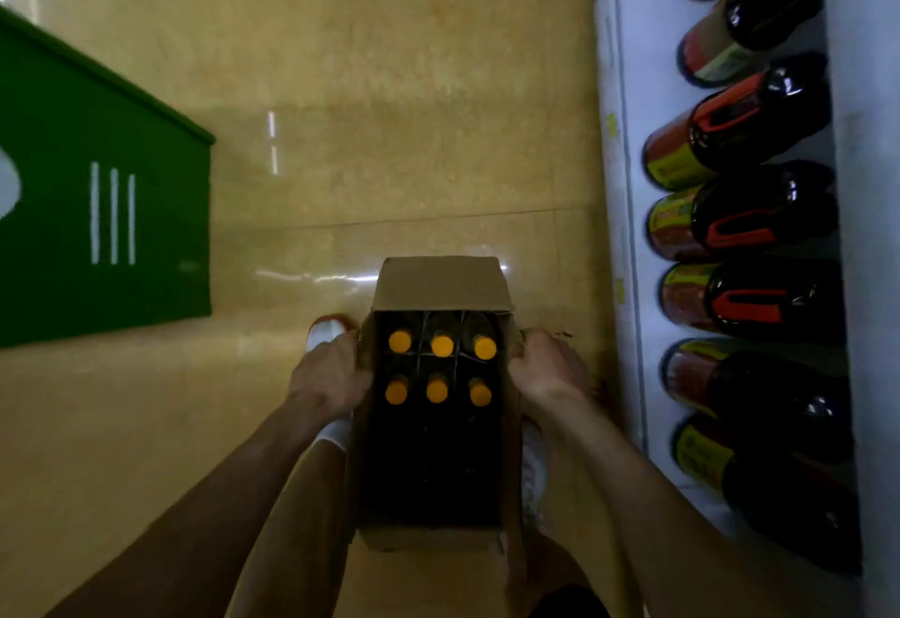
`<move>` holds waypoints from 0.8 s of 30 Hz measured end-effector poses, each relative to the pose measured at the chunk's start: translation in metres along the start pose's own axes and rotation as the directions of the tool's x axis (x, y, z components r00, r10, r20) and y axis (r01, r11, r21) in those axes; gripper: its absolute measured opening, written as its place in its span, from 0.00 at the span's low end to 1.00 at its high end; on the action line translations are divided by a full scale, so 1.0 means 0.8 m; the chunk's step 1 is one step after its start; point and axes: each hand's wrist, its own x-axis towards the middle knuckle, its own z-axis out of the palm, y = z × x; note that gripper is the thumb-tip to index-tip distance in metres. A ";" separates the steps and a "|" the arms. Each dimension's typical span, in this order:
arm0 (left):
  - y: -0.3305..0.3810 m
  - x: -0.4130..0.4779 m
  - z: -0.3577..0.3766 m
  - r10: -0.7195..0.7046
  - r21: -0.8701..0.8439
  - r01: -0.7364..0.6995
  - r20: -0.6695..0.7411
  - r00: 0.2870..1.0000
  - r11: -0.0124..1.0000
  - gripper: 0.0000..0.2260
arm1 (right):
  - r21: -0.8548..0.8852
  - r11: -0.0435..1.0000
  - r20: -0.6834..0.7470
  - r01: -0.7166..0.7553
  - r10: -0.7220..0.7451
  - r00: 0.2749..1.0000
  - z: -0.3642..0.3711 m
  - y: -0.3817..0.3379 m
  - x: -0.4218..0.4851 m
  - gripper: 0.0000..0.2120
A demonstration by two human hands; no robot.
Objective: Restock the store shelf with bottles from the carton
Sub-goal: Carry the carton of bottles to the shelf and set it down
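Green box [121, 154] left, white shelf [628, 81] right; I see left hand [331, 374] and right hand [545, 369] clasping the brown cardboard carton [440, 283], lengthwise pointing away.

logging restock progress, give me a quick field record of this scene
carton: brown cardboard carton, top open
contents: six dark orange-capped bottles, two rows of three, far end
left grip: holds carton's left side
right grip: holds carton's right side
shelf: white store shelf on the right, holding large dark bottles with orange handles
other: green box, left
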 end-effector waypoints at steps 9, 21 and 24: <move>0.037 0.059 -0.078 0.094 -0.054 -0.092 0.031 0.995 0.994 0.06 | 0.026 1.000 -0.013 -0.014 0.015 1.000 -0.072 -0.044 0.050 0.04; 0.125 0.144 -0.184 0.079 -0.099 -0.080 -0.015 0.997 0.992 0.10 | 0.092 0.990 -0.071 0.105 -0.099 0.993 -0.197 -0.082 0.175 0.12; 0.148 0.158 -0.212 0.049 -0.143 -0.053 -0.030 0.998 0.988 0.12 | 0.072 0.986 -0.094 0.151 -0.144 0.985 -0.233 -0.100 0.195 0.10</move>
